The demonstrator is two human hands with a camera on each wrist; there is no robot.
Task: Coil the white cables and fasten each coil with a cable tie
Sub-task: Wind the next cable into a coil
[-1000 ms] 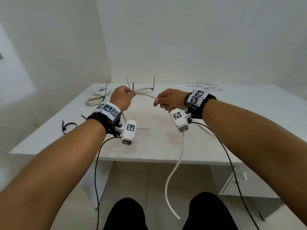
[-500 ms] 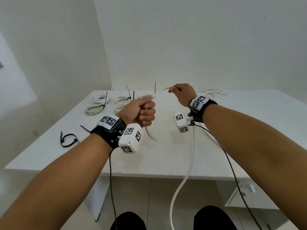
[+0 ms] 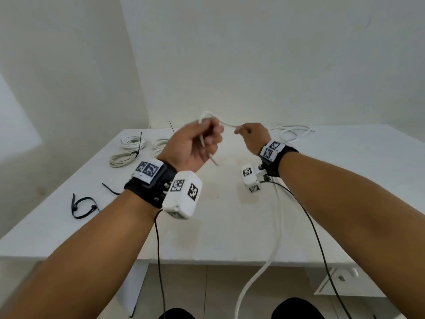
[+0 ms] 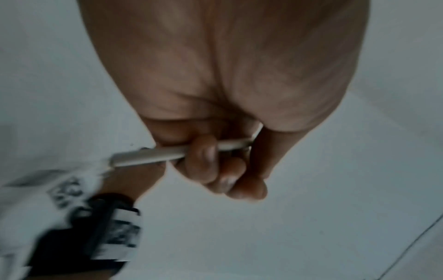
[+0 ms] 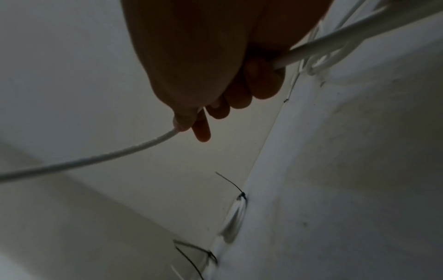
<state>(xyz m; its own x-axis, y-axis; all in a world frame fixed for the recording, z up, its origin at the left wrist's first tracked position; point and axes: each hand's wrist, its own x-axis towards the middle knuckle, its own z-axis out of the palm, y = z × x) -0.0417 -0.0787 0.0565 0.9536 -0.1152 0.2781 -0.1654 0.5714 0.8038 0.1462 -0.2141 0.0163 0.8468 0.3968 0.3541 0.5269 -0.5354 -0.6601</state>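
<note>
While pinching a first loop of the thin white round cable (image 3: 226, 123) above the tabletop (image 3: 345, 180), left hand (image 3: 190, 146) anchoring the end, right hand (image 3: 251, 134) gripping the run to feed slack.

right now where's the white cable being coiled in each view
Head: the white cable spans between the left hand and right hand, above the table.
Left wrist: it runs through the curled fingers, centre-left.
Right wrist: it trails left from the fingers.
Shared landmark: the tied coils.
</note>
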